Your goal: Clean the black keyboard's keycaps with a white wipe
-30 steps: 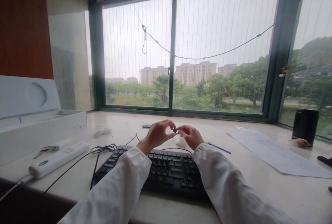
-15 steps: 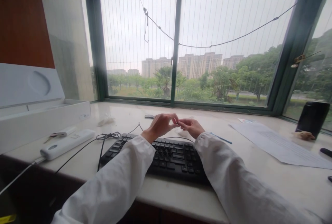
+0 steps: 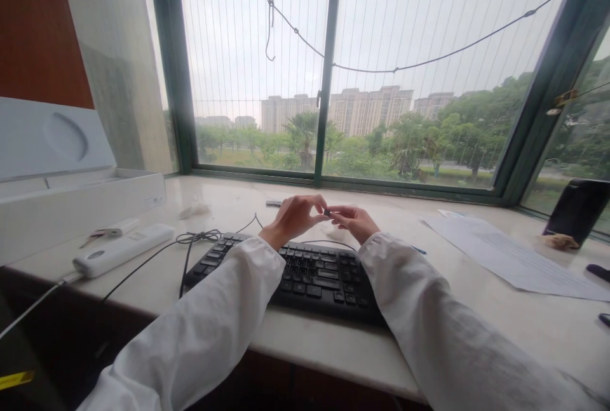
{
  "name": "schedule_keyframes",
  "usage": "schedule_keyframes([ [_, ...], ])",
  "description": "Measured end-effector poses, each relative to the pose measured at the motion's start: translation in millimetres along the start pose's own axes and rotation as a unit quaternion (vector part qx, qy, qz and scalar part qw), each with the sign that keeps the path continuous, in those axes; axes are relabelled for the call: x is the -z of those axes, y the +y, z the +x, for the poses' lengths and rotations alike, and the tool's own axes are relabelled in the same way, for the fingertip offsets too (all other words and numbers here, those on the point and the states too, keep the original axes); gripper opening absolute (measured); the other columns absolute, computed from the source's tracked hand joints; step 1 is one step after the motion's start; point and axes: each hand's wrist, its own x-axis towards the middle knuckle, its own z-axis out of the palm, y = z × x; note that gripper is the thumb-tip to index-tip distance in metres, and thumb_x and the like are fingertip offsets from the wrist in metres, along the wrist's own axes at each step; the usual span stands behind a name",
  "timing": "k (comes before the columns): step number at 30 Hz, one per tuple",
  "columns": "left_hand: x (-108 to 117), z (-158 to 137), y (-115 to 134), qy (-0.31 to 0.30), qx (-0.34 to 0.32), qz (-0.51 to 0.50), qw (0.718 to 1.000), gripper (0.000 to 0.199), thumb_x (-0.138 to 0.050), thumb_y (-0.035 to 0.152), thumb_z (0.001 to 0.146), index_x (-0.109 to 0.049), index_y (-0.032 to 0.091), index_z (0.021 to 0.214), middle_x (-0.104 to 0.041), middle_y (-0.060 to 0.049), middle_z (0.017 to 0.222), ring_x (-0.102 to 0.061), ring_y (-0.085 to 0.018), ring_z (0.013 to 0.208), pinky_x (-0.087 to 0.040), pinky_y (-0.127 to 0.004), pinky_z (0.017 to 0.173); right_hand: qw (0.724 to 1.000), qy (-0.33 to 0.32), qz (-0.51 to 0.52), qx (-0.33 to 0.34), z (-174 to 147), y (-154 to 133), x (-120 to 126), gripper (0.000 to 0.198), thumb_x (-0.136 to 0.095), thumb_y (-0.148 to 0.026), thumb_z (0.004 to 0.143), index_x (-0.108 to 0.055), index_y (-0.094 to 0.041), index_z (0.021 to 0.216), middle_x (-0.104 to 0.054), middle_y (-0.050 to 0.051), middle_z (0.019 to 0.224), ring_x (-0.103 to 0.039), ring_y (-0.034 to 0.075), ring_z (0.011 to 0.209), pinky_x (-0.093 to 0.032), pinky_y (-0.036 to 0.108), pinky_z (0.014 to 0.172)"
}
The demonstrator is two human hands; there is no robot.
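Above the back edge of a black keyboard, my two hands meet at the fingertips. A small dark piece that looks like a keycap is pinched between them. My left hand bends over from the left, with thumb and forefinger closed on the piece. From the right, my right hand grips the same piece with its fingertips. Part of the keyboard's middle shows smaller, stem-like shapes where its surface differs from the full keys around it. My forearms in white sleeves cover the keyboard's left and right parts.
At left lie a white power bank with a cable, a tied black cord and an open white box. Paper and a propped phone are at right. A window stands behind the counter.
The view has tipped down slightly, so the window scene sits differently. My fingers have shifted a little, and the dark piece between them now shows more clearly.
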Motion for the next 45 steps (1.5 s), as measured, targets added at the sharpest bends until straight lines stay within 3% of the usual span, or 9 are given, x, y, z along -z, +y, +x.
schedule_keyframes([
  [6, 1.2, 0.3, 0.6, 0.007, -0.001, -0.003, 1.000, 0.021, -0.069, 0.042, 0.079, -0.065, 0.025, 0.090, -0.071, 0.005, 0.084, -0.065, -0.014, 0.075, -0.041, -0.024, 0.065, 1.000, 0.023, -0.019, 0.010, -3.8, -5.8, -0.3, 0.029, -0.072, -0.032, 0.071, -0.074, -0.017, 0.095, -0.073, 0.006, 0.082, -0.060, 0.014, 0.073, -0.047, 0.027, 0.064],
  [17, 2.5, 0.7, 0.8, 0.005, -0.006, -0.002, 1.000, 0.021, -0.069, 0.043, 0.079, -0.064, 0.024, 0.088, -0.070, 0.005, 0.083, -0.065, -0.013, 0.075, -0.038, -0.023, 0.062, 0.998, 0.004, -0.051, 0.021, -3.6, -3.6, 1.9, 0.043, -0.073, -0.047, 0.068, -0.073, -0.016, 0.098, -0.072, 0.007, 0.083, -0.059, 0.015, 0.073, -0.046, 0.027, 0.064],
  [30, 5.3, 0.5, 0.6, -0.012, -0.026, -0.002, 1.000, 0.012, -0.065, 0.037, 0.084, -0.069, 0.027, 0.089, -0.071, 0.004, 0.086, -0.065, -0.013, 0.077, -0.039, -0.023, 0.064, 0.998, -0.010, -0.055, 0.010, -3.2, -2.8, 1.7, 0.047, -0.074, -0.051, 0.066, -0.072, -0.015, 0.097, -0.072, 0.008, 0.083, -0.060, 0.015, 0.071, -0.046, 0.027, 0.062],
  [38, 3.2, 0.1, 1.8, -0.015, -0.015, -0.011, 1.000, 0.018, -0.069, 0.036, 0.080, -0.069, 0.028, 0.096, -0.073, 0.005, 0.088, -0.068, -0.015, 0.081, -0.044, -0.024, 0.070, 0.999, 0.010, -0.035, -0.007, -5.9, -7.5, -1.4, 0.031, -0.078, -0.038, 0.067, -0.071, -0.015, 0.087, -0.071, 0.006, 0.077, -0.061, 0.014, 0.069, -0.048, 0.027, 0.064],
  [45, 3.6, -1.1, 4.1, -0.013, -0.011, -0.008, 1.000, 0.020, -0.068, 0.042, 0.080, -0.070, 0.026, 0.091, -0.073, 0.003, 0.088, -0.067, -0.016, 0.081, -0.044, -0.024, 0.069, 0.999, 0.006, 0.001, -0.042, -3.6, -5.5, -4.2, 0.030, -0.079, -0.036, 0.067, -0.069, -0.014, 0.085, -0.072, 0.007, 0.076, -0.065, 0.016, 0.073, -0.049, 0.026, 0.065],
])
